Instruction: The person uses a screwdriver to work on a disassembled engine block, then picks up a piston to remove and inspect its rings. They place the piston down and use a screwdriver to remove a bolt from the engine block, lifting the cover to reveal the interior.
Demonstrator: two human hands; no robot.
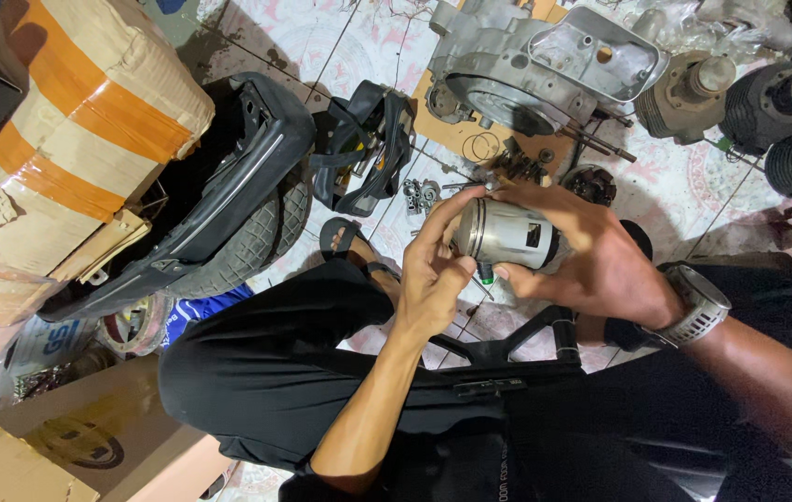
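A shiny metal piston (505, 234), a short cylinder with a side opening, sits between both hands above my lap. My right hand (591, 253) wraps it from the right, fingers over its top and thumb beneath. My left hand (435, 268) pinches its left rim with fingertips. A small green-tipped tool pokes out just below the piston. A metal watch (698, 305) is on my right wrist. I sit cross-legged in black clothes.
On the tiled floor ahead lie a grey engine casing (545, 56), finned cylinders (786, 112), small loose parts (517, 167) and a black sandal (368, 149). A tyre with a black panel (238, 204) lies left, beside taped cardboard boxes (70, 139).
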